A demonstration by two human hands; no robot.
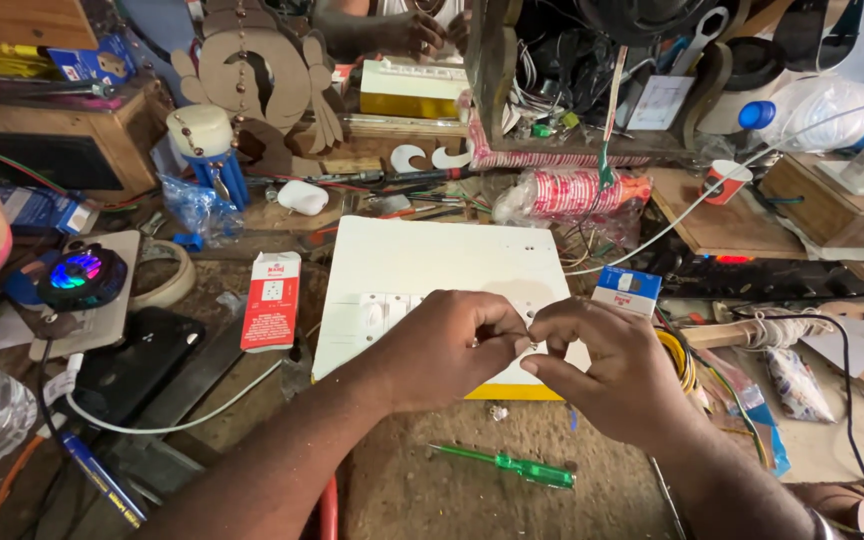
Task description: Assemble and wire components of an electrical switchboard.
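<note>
A white switch board panel (432,262) with a yellow base lies flat in the middle of the bench, with white switches (377,312) set along its near edge. My left hand (452,345) and my right hand (602,370) meet over the panel's near right corner. Their fingertips pinch something small between them, too small to make out. Both hands hide that corner of the panel. A green-handled screwdriver (505,466) lies on the bench just in front of my hands.
A red-and-white box (271,301) lies left of the panel, a blue-and-white box (626,290) at its right. A black phone (137,360), a white cable (177,420), a glowing round gadget (79,274), a water bottle (832,115) and wooden shelves crowd the surroundings.
</note>
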